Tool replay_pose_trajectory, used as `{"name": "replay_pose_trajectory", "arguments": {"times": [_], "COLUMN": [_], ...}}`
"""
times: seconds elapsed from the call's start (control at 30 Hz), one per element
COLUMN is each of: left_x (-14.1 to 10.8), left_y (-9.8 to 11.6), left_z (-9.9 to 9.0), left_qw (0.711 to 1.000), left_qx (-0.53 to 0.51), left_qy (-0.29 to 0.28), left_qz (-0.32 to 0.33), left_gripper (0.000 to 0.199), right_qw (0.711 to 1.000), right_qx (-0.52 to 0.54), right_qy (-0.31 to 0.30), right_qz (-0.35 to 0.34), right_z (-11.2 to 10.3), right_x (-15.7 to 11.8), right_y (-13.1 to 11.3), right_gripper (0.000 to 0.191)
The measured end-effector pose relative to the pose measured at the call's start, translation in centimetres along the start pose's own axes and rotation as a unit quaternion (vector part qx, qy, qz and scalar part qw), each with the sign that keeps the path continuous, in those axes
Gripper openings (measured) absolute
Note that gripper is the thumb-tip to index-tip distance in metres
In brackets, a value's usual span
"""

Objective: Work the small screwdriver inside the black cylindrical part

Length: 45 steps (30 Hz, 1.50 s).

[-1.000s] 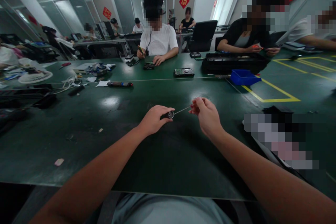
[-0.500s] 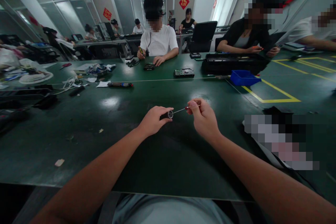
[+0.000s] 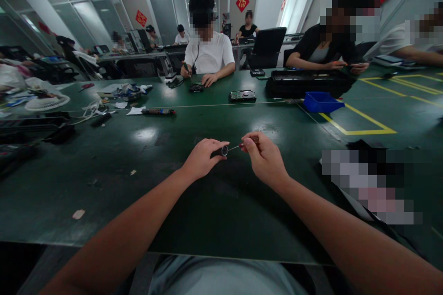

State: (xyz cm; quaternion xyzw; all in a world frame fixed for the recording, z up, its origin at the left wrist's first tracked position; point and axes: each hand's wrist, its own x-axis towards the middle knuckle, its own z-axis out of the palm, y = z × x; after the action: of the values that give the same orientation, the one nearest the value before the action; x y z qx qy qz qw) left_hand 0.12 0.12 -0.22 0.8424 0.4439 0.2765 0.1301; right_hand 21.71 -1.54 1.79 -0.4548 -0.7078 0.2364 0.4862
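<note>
Between its thumb and fingers, my left hand (image 3: 203, 159) holds a small dark cylinder (image 3: 218, 151) with a round, pale-rimmed end turned to the right. My right hand (image 3: 265, 156) grips a screwdriver (image 3: 255, 139) by its reddish handle, fingers curled round it. The thin metal shaft points left, and its tip is at the cylinder's round end; how far it reaches inside is too small to tell. Both hands are above the green table (image 3: 214, 212), near its middle.
Ahead lie an electric screwdriver (image 3: 158, 111), a hard drive (image 3: 242, 96), a blue tray (image 3: 322, 102) and a long black casing (image 3: 308, 84). A person in white (image 3: 210, 53) works opposite. Cables and parts clutter the left; a partly blurred flat object (image 3: 349, 203) lies right.
My right hand has moved slightly left with the screwdriver, so less shaft shows between it and the cylinder. My left hand has barely moved, with the cylinder's dark side showing more.
</note>
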Motion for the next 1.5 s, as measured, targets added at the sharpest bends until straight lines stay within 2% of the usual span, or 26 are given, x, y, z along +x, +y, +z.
{"name": "replay_pose_trajectory", "arguments": {"times": [0.23, 0.47, 0.7, 0.93, 1.3, 1.4, 1.5], "left_x": [-0.05, -0.02, -0.02, 0.02, 0.08, 0.05, 0.08], "left_y": [-0.11, -0.20, -0.05, -0.32, -0.41, -0.29, -0.06], "left_z": [0.09, 0.13, -0.03, 0.16, 0.07, 0.02, -0.01], "left_qw": [0.999, 0.999, 0.999, 0.999, 0.998, 0.998, 0.993], "left_qx": [0.007, 0.009, 0.004, 0.009, -0.011, -0.032, -0.064], "left_qy": [0.030, 0.033, 0.018, 0.007, -0.004, 0.008, 0.044], "left_qz": [-0.008, -0.013, -0.036, -0.041, -0.055, -0.060, -0.088], "left_gripper": [0.043, 0.042, 0.042, 0.042, 0.040, 0.037, 0.036], "right_qw": [1.000, 0.997, 0.998, 0.999, 0.996, 0.995, 0.996], "right_qx": [-0.009, 0.035, -0.014, -0.033, -0.090, -0.092, -0.088], "right_qy": [0.028, 0.039, 0.066, 0.036, 0.009, 0.009, 0.008], "right_qz": [0.006, 0.054, 0.013, -0.002, 0.017, 0.024, 0.024], "right_z": [0.19, 0.40, -0.08, -0.19, -0.09, -0.08, -0.12], "right_x": [0.02, 0.24, 0.03, 0.06, 0.47, 0.47, 0.46], "right_y": [-0.03, 0.41, -0.05, -0.31, 0.11, 0.20, 0.17], "right_gripper": [0.020, 0.023, 0.020, 0.019, 0.020, 0.021, 0.021]}}
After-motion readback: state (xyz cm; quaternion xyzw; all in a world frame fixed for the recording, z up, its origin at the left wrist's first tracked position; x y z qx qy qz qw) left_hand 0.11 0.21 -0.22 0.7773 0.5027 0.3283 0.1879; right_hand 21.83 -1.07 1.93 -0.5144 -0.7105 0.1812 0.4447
